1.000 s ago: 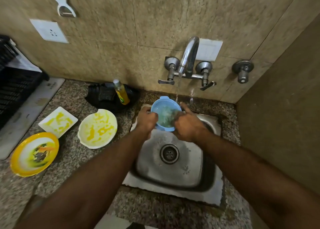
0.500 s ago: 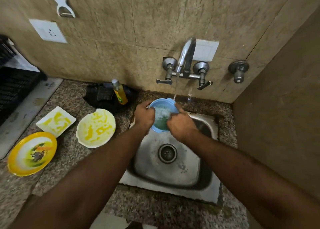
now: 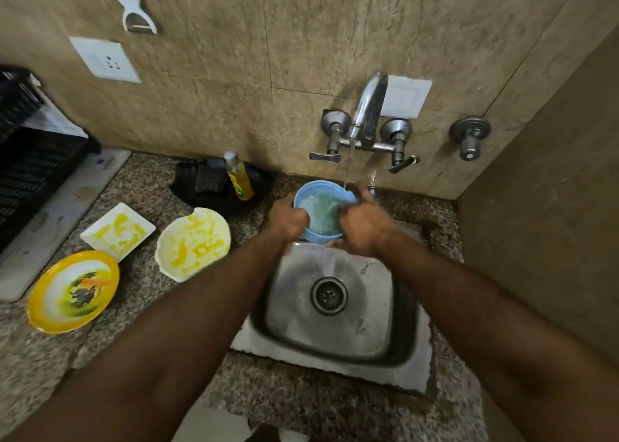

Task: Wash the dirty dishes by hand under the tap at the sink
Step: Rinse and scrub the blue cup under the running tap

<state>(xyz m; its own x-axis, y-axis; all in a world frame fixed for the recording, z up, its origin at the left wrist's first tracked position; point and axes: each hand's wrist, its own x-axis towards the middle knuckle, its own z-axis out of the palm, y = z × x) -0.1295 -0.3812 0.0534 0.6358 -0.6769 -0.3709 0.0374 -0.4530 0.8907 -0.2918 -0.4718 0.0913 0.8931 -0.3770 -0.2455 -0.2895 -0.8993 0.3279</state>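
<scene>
Over the back edge of the sink [image 3: 338, 358], right under the running tap [image 3: 368, 106], the blue bowl [image 3: 320, 213] is held tilted toward the person, and the water stream falls at its far rim. The left hand [image 3: 289, 220] grips the left rim with curled fingers. The right hand [image 3: 363, 225] is at the right rim with the fingers bent inward; it seems to rub the inside, but whether it holds a sponge I cannot tell (this part is blurred). Inside the bowl there is white foam or water, so I judge this bowl is in the middle of washing or rinsing, not finished.

What is left, as far as I can see: three dirty dishes wait on the table to the left of the sink. I count one round white bowl [image 3: 193, 242] with yellow smears just beside the sink, one square white plate [image 3: 118, 231] with yellow smears further left, and one yellow-rimmed plate [image 3: 73, 291] with food rests near the front left. So one dish is in the hands and three are untouched, and no clean dish is in view. One bottle of yellow dish soap [image 3: 238, 177] stands at the back edge of the table, on a black thing.
</scene>
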